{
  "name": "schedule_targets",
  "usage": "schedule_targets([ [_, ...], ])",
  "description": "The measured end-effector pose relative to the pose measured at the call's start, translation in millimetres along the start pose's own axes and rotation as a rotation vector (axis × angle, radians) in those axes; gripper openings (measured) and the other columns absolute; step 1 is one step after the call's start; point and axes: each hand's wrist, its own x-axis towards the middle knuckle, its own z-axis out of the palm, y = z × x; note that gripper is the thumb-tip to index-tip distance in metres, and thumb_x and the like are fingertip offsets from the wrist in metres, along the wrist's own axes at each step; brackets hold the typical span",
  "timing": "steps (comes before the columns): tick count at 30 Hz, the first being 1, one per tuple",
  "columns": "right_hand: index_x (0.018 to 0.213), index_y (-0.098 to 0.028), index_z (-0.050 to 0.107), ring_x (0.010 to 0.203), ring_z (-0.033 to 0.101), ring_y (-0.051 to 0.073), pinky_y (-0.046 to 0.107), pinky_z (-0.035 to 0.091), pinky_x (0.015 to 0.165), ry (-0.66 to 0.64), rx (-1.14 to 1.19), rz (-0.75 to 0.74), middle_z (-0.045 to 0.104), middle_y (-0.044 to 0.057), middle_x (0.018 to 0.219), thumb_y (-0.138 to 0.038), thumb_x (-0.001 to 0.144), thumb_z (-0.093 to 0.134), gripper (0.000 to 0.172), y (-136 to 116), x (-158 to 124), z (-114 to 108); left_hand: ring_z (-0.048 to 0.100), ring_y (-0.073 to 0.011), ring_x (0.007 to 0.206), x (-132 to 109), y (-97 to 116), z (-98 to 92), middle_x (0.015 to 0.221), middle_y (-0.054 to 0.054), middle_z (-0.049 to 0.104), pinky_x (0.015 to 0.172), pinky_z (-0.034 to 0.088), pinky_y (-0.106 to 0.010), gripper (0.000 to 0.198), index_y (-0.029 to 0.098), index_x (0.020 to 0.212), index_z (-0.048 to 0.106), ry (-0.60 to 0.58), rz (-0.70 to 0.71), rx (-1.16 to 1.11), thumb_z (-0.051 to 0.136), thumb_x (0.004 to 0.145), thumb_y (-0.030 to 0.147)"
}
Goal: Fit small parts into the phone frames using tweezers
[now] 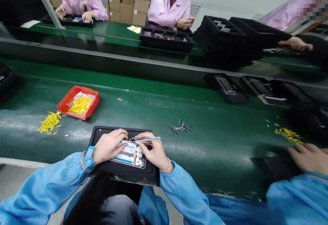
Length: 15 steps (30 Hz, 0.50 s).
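At the worktop's near edge, the left hand (109,146) presses the phone frame (129,155) flat on its black tray (99,132). The right hand (153,153) pinches tweezers (146,139); best keep their tip low and steady.

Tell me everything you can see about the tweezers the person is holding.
The tweezers are slim, silvery and look like metal, with two thin arms narrowing to a fine point. They lie nearly level, tips pointing left toward the top edge of the phone frame that sits in the black tray. The right hand pinches them near the middle, and the back end sticks out to the right past the fingers. The left hand rests just beside the tips. Whether the tips grip anything is too small to tell.
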Motion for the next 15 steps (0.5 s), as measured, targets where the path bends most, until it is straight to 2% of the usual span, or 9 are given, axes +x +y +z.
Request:
schedule_targets([
  [3,0.087,-0.02,0.061,0.079,0.069,0.018,0.028,0.058,0.067,0.004,0.012,-0.014,0.067,0.006,0.086,-0.017,0.082,0.059,0.006,-0.5,0.3,-0.6,0.063,-0.0166,0.096,3.2,0.9,-1.3,0.11,-0.005,0.063,0.072,0.053,-0.025,0.019,0.02,0.097,0.061,-0.067,-0.048,0.025,0.043,0.092,0.025],
  [6,0.085,-0.02,0.061,0.076,0.069,0.018,0.027,0.058,0.064,0.021,0.004,-0.033,0.067,0.006,0.083,-0.017,0.082,0.059,0.004,-0.8,-0.4,-0.2,0.063,-0.0176,0.095,5.1,2.6,-0.9,0.109,-0.005,0.063,0.071,0.054,-0.026,0.02,0.02,0.096,0.064,-0.092,-0.059,0.031,0.045,0.091,0.023],
  [12,0.081,-0.021,0.061,0.074,0.068,0.018,0.029,0.056,0.065,0.056,-0.037,-0.098,0.068,0.005,0.078,-0.016,0.082,0.06,0.005,-1.3,-0.8,1.1,0.062,-0.0155,0.092,6.2,6.8,3.1,0.107,-0.003,0.063,0.073,0.052,-0.024,0.023,0.022,0.093,0.066,-0.056,-0.053,0.014,0.043,0.091,0.02],
  [15,0.085,-0.022,0.058,0.075,0.069,0.019,0.031,0.055,0.069,0.141,0.035,-0.058,0.069,0.004,0.08,-0.018,0.08,0.064,0.009,-1.9,-1.6,-2.5,0.061,-0.014,0.085,7.0,9.6,8.4,0.105,-0.004,0.062,0.072,0.051,-0.024,0.024,0.02,0.089,0.064,-0.017,-0.05,0.044,0.041,0.09,0.014],
])
